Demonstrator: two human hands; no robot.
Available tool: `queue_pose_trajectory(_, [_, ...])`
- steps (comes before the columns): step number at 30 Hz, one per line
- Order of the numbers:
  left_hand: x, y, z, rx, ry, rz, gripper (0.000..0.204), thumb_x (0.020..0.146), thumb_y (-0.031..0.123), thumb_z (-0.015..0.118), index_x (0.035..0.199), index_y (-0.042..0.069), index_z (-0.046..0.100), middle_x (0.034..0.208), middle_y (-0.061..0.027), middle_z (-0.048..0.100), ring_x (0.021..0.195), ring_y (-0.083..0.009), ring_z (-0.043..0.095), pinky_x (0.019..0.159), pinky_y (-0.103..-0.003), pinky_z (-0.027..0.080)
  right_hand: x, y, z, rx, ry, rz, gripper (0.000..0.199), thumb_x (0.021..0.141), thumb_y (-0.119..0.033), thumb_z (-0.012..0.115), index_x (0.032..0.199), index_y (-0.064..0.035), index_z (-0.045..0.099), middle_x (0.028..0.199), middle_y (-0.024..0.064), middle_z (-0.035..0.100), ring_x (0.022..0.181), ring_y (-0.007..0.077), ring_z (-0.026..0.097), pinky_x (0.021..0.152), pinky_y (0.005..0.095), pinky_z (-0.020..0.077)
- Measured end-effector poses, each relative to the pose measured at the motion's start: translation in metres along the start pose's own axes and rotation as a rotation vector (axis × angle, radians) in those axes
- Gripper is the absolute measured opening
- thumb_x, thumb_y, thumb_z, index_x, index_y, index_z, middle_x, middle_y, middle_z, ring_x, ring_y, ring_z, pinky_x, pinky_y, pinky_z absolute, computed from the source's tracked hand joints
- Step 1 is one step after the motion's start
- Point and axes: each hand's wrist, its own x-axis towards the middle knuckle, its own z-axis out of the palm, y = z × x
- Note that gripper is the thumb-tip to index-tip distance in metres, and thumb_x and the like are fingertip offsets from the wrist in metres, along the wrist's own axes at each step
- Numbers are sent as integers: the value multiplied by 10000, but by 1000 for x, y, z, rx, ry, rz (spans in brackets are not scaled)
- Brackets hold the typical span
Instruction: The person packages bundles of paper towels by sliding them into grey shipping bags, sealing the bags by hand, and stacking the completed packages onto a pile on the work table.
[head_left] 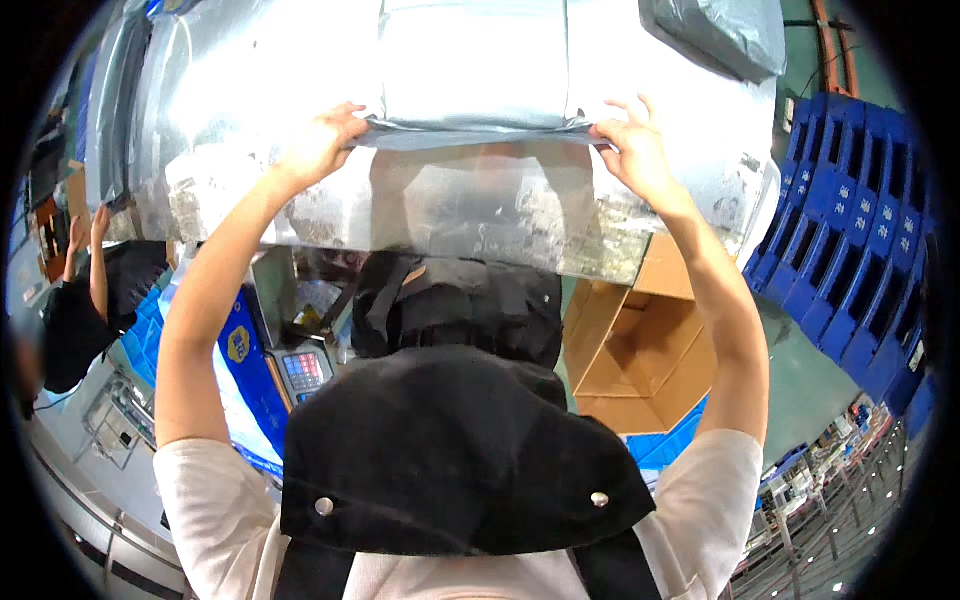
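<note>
A silver-grey plastic bag lies flat on a shiny metal worktable, with its near edge toward me. My left hand pinches the left corner of that edge, fingers closed on the plastic. At the opposite corner, my right hand grips the same edge between thumb and fingers, its other fingers raised. The strip of plastic between my hands is drawn out straight and looks darker than the rest. Glare washes out much of the bag's surface, and what it contains is hidden.
Another grey plastic bag lies at the table's far right. Below the table's edge stand an open cardboard box and a calculator-like keypad. Blue plastic crates are stacked at the right. Another person's hands show at the far left.
</note>
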Motion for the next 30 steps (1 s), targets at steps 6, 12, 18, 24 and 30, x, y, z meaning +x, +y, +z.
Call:
queue_pose_trajectory(6, [85,-58,-12,-26,-55,-180,289,614,49,664,884,-5,574,1040,-157,548,916,-347,503,826,-374,415,120,23,10,-30,-345,313,137,611,-106,646,740,-67,620,827,75,607,976,261,498,856,401,337])
queue_pose_trajectory(12, [114,-58,-1,-749,-102,-470,480,770,211,602,1171,-7,452,1022,-156,554,972,-232,523,841,-351,429,128,49,75,584,-71,656,169,746,-108,539,878,-4,545,811,111,565,773,225,554,713,362,441])
queue_pose_trajectory(18, [117,-67,63,-1824,556,-738,519,891,421,336,1154,-14,436,956,-147,561,805,-225,584,687,-345,506,142,31,81,1308,372,1060,623,848,-472,416,1295,-52,311,1255,177,389,1181,263,367,982,388,292])
queue_pose_trajectory(24, [199,53,-53,-1792,684,-755,472,866,379,413,1117,-11,498,1022,-122,567,875,-208,571,750,-314,479,129,62,-75,1323,328,577,836,693,-428,506,1350,-9,206,1399,212,169,1307,310,130,1052,391,89])
queue_pose_trajectory(30, [304,81,-55,-1334,883,-249,431,869,364,406,1108,25,523,979,-100,570,876,-172,559,727,-279,467,49,222,-135,1554,330,-364,559,829,-354,379,1311,-76,323,1334,165,326,1237,232,314,964,346,307])
